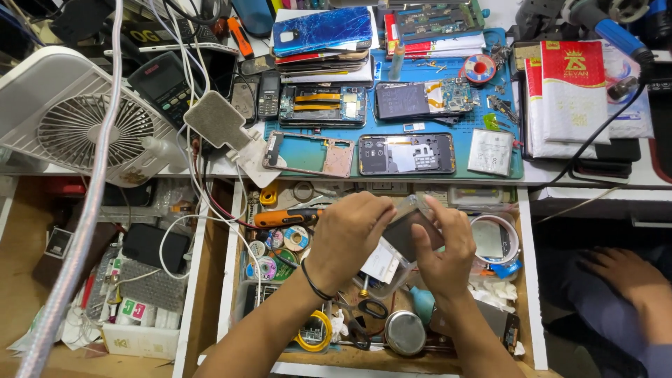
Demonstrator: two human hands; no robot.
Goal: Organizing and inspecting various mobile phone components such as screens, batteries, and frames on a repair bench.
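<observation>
I'd keep both thumbs flat and peel slowly: my left hand (pixel 350 234) and right hand (pixel 442 248) are both closed around the phone (pixel 413 234), held above the open drawer (pixel 526 280). Under my wrists the drawer holds scissors (pixel 364 318), tape rolls (pixel 280 252) and a round tin (pixel 404 332).

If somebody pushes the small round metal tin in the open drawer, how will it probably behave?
The tin lies flat among scissors and tape rolls, so it would probably slide, not roll. Its shiny lid suggests a slippery grip. It looks small and shallow, so likely light. Both hands are busy with a phone.
</observation>
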